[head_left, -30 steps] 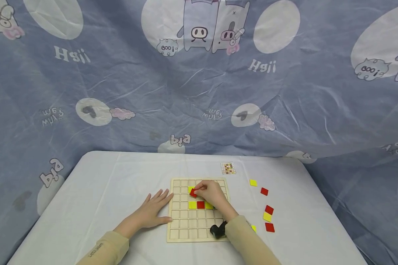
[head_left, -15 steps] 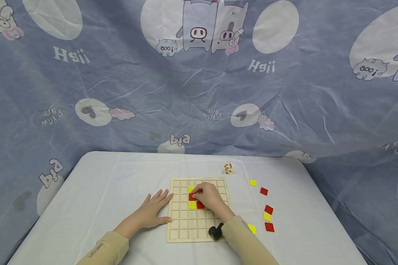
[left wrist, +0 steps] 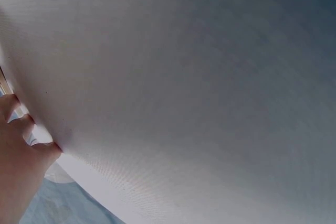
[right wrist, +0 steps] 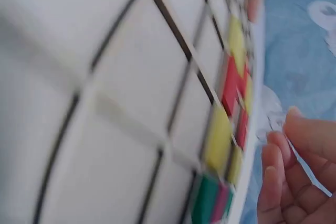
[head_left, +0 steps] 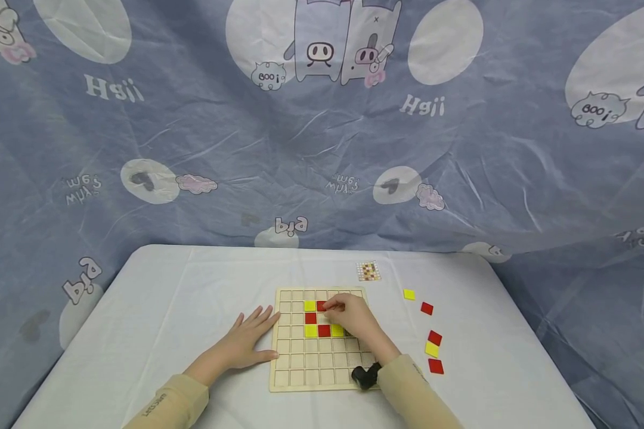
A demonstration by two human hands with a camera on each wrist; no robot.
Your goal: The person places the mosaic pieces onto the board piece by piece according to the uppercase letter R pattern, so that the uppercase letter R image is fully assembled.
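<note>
Since half a second ago, the right hand [head_left: 353,316] has slid rightward over the board [head_left: 297,360], away from the middle red tile [head_left: 310,318] and baring the upper red tile [head_left: 321,306]. That red tile lies on the grid just right of the upper yellow tile [head_left: 309,306], beside the fingertips; whether they touch it I cannot tell. The right wrist view shows this hand's fingers loosely bent rather than pinching anything. Below the middle red tile runs a row: a lower yellow tile [head_left: 310,330], a lower red tile [head_left: 324,330] and another yellow tile [head_left: 337,330]. The left hand [head_left: 247,342] is in the same place, fingers spread on the counter [head_left: 112,357] and reaching the board's left edge. Beyond the board lies a small patterned card [head_left: 368,271]. To the right are three loose red tiles [head_left: 436,366] and two loose yellow tiles [head_left: 409,294].
</note>
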